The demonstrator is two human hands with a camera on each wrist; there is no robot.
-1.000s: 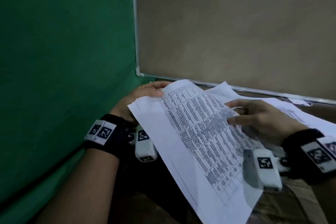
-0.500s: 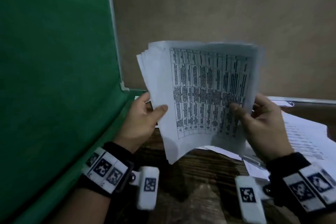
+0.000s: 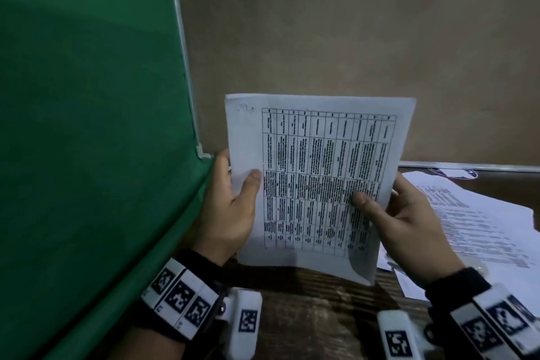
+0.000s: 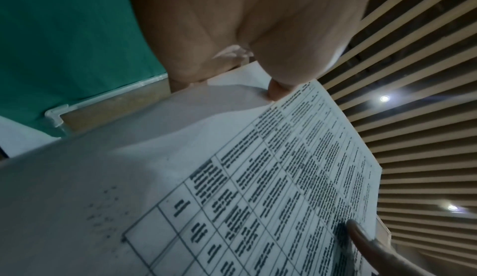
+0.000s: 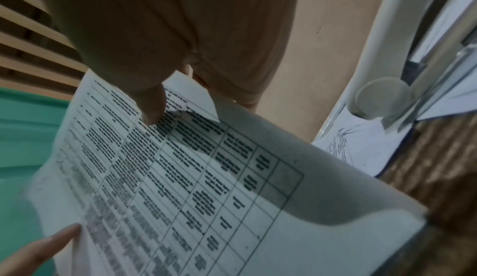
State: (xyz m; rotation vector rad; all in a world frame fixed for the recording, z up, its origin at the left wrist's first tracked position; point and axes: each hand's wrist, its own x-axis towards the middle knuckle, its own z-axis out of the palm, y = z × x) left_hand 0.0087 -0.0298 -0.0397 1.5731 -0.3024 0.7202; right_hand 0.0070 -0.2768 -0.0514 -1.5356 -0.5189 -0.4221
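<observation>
Paper stack (image 3: 315,155) stands pinched by left hand (image 3: 230,213) and right hand (image 3: 409,228).

A black left wristband (image 3: 201,260) is worn below the left hand (image 3: 230,213), and a black right wristband (image 3: 455,280) below the right hand (image 3: 409,228). White plates (image 3: 181,295) printed with black square codes are fixed on each, and a white camera block (image 3: 245,321) bearing one such code is mounted beside each.

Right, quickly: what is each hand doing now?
Left hand: grips the left edge of the paper stack, thumb in front.
Right hand: grips its right edge, thumb in front.
</observation>
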